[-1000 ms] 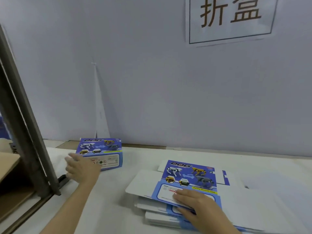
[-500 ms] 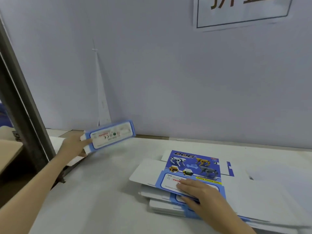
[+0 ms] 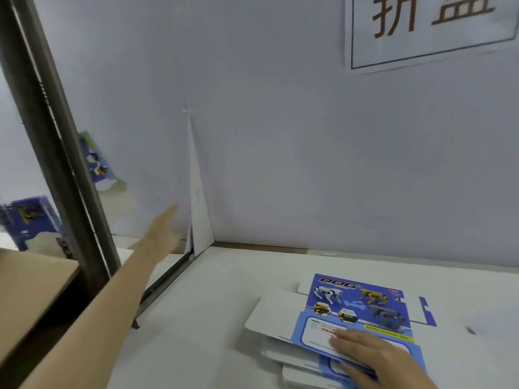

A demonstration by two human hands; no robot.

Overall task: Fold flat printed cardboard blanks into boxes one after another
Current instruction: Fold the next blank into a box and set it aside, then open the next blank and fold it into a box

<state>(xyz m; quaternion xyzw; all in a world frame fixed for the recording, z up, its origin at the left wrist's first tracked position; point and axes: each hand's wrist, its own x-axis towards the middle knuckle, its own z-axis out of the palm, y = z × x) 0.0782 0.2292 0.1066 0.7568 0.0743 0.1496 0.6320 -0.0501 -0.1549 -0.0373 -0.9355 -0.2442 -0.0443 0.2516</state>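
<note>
A stack of flat blue-and-white printed blanks (image 3: 356,310) with robot-dog pictures lies on the white table at the lower right. My right hand (image 3: 373,355) rests flat on the top blank's near edge, fingers straight. My left hand (image 3: 164,230) is stretched out to the left with straight fingers and holds nothing. Beyond it a folded blue box (image 3: 97,161) is blurred in mid-air, just past the metal post. Another folded box (image 3: 29,220) shows further left, behind the post.
A dark metal post (image 3: 53,141) slants across the left side. A brown cardboard carton flap (image 3: 31,279) sits at the lower left. A grey wall with a paper sign (image 3: 429,29) stands behind the white table (image 3: 210,318).
My left hand lifted the folded box off the table, swung it left and let it go; the box now flies past the post. My right hand stayed on the blanks.
</note>
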